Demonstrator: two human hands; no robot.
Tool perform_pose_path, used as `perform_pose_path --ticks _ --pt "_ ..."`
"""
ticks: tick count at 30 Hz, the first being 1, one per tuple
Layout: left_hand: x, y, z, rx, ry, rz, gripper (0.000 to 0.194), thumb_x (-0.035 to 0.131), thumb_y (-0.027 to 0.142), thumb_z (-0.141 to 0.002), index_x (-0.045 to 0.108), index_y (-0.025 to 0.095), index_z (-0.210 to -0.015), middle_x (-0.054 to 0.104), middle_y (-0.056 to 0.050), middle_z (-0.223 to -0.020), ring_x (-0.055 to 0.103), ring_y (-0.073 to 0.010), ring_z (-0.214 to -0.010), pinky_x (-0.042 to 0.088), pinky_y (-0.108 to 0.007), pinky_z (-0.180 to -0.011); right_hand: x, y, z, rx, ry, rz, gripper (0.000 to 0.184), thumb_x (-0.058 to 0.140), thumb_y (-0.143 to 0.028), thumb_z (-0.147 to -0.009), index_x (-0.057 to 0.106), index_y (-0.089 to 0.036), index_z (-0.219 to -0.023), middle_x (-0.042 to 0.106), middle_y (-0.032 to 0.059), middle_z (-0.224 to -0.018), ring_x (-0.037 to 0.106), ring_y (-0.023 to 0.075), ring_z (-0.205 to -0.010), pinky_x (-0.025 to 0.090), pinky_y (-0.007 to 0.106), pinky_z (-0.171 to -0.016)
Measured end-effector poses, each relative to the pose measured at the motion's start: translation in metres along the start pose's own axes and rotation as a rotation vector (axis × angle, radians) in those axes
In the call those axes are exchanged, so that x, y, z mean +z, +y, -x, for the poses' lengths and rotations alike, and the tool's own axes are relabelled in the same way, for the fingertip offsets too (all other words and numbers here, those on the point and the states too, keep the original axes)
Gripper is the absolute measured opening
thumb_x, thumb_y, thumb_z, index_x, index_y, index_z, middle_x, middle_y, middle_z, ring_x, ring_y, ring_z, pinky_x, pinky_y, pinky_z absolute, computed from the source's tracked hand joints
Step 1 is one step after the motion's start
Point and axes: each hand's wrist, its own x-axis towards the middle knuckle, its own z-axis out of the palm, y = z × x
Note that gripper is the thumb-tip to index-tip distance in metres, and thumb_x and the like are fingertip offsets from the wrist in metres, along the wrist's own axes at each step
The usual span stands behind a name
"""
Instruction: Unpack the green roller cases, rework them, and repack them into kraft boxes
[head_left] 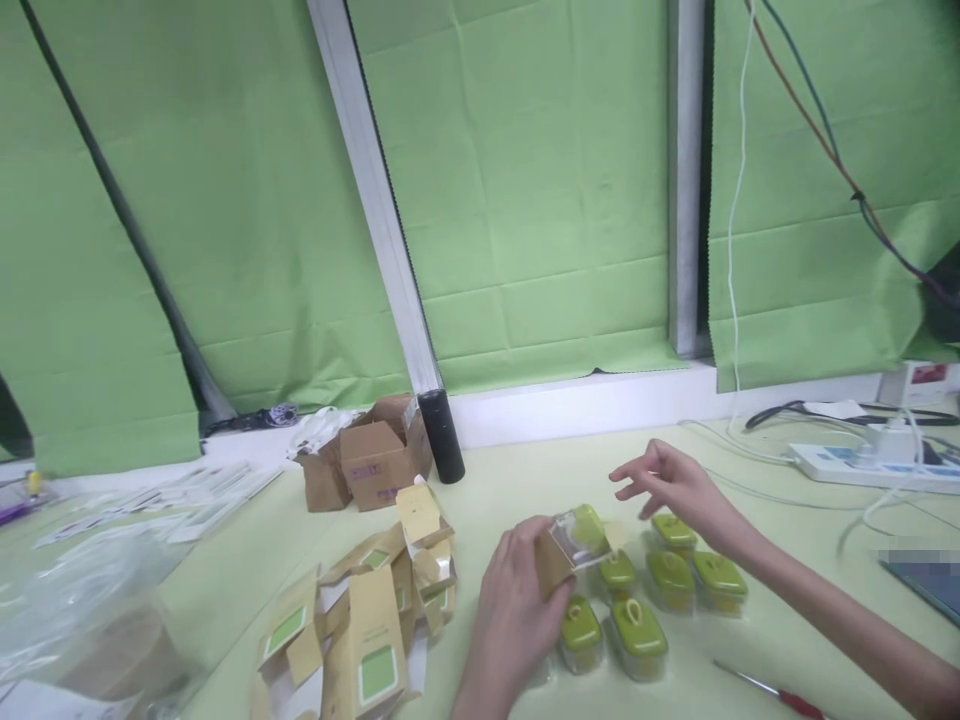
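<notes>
Seven visible green lids [643,636], one screwdriver [799,703], one black cylinder [442,438], one power strip [829,465]

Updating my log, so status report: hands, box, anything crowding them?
Left hand holding opened brown cardboard box, green-lidded clear plastic container showing. Right hand open, empty. Similar containers crowded nearby.

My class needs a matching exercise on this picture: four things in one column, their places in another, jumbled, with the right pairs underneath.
Things
1. Small tan cardboard box with a green-lidded container at its open end
2. Black cylinder
3. Thin metal tool with a red handle
4. Long white plastic power strip

Places
A. Standing upright beside a brown cardboard box
B. On the right side of the table, with a white plug in it
C. Held in the left hand
D. Lying at the picture's bottom edge

Pairs: 1-C, 2-A, 3-D, 4-B
</notes>
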Motion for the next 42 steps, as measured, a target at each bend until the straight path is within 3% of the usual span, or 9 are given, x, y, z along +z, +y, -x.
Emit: perform_pose_path --ticks 4,10,17,20,24,27,31,36,42 --pt "0.001 -0.006 -0.001 0.065 -0.007 -0.117 0.045 0.054 0.004 -0.073 0.043 0.022 -0.113 0.062 -0.006 -0.108 0.057 -0.0243 -0.096 0.05 -0.04 -0.08 0.007 0.001 -0.014 0.002 -0.229 -0.006 0.03 0.065 -0.045 -0.079 0.058 -0.02 -0.092 0.061 0.0078 -0.109 0.062 0.0241 -0.098 0.05 0.042 -0.085" --pt "0.008 -0.011 0.001 0.091 0.056 -0.19 0.041 0.05 0.006 -0.076 0.043 0.018 -0.115 0.062 -0.01 -0.108 0.056 -0.0258 -0.095 0.051 -0.042 -0.077 0.039 0.004 -0.002 0.066 -0.489 -0.075 0.052 0.075 -0.04 -0.071 0.057 -0.026 -0.118 0.063 0.0021 -0.096 0.062 0.0216 -0.085 0.052 0.04 -0.075" --pt "-0.01 -0.002 -0.017 0.402 0.364 -0.572 0.05 0.043 -0.004 -0.077 0.046 0.019 -0.122 0.06 -0.004 -0.128 0.051 -0.0263 -0.113 0.042 -0.043 -0.097 0.039 -0.011 0.001 0.01 -0.391 -0.313 0.048 0.068 -0.043 -0.078 0.05 -0.029 -0.12 0.056 0.006 -0.122 0.057 0.0235 -0.108 0.048 0.041 -0.089" --pt "-0.031 0.016 -0.045 0.531 0.32 -0.729 0.051 0.04 -0.003 -0.08 0.049 0.022 -0.124 0.061 0.002 -0.128 0.053 -0.0215 -0.113 0.035 -0.04 -0.104 0.047 -0.012 0.009 -0.015 -0.265 -0.426 0.056 0.062 -0.049 -0.082 0.035 -0.035 -0.13 0.048 0.0059 -0.134 0.055 0.0219 -0.114 0.044 0.041 -0.095" --pt "-0.054 0.033 -0.077 0.633 0.175 -0.735 0.049 0.041 -0.001 -0.082 0.051 0.022 -0.124 0.059 -0.001 -0.132 0.05 -0.0202 -0.119 0.027 -0.041 -0.109 0.057 -0.01 0.017 -0.014 -0.04 -0.502 0.057 0.055 -0.056 -0.085 0.03 -0.036 -0.131 0.061 0.006 -0.121 0.063 0.0226 -0.102 0.049 0.041 -0.088" --pt "-0.061 0.03 -0.08 0.345 0.14 -0.28 0.052 0.045 -0.003 -0.078 0.055 0.026 -0.12 0.059 -0.001 -0.132 0.045 -0.0227 -0.124 0.019 -0.046 -0.113 0.049 -0.003 0.011 -0.002 0.064 -0.388 0.046 0.044 -0.057 -0.09 0.034 -0.033 -0.127 0.063 0.0051 -0.118 0.063 0.0215 -0.101 0.051 0.037 -0.084" --pt "-0.049 0.008 -0.064 -0.202 0.281 0.401 0.05 0.066 0.017 -0.069 0.051 0.021 -0.117 0.056 -0.011 -0.128 0.038 -0.033 -0.128 0.019 -0.056 -0.11 0.021 0.021 -0.016 0.037 0.121 -0.081 0.04 0.043 -0.053 -0.092 0.047 -0.023 -0.118 0.064 0.0067 -0.109 0.063 0.0215 -0.098 0.052 0.037 -0.082" --pt "-0.019 -0.007 -0.037 -0.483 0.27 0.8 0.055 0.059 0.042 -0.078 0.033 0.021 -0.122 0.063 -0.016 -0.115 0.063 -0.0277 -0.103 0.051 -0.041 -0.082 0.006 0.053 -0.046 0.06 0.006 0.431 0.027 0.058 -0.033 -0.091 0.058 -0.016 -0.112 0.062 0.0061 -0.11 0.062 0.0196 -0.092 0.052 0.041 -0.079" --pt "-0.007 -0.002 -0.017 -0.726 0.236 1.116 0.053 0.07 0.042 -0.073 0.041 0.021 -0.112 0.066 -0.011 -0.111 0.067 -0.0221 -0.09 0.052 -0.03 -0.072 0.027 0.043 -0.03 -0.247 -0.136 0.773 0.047 0.069 -0.031 -0.081 0.052 -0.017 -0.123 0.054 0.0121 -0.126 0.053 0.0282 -0.113 0.044 0.049 -0.093"
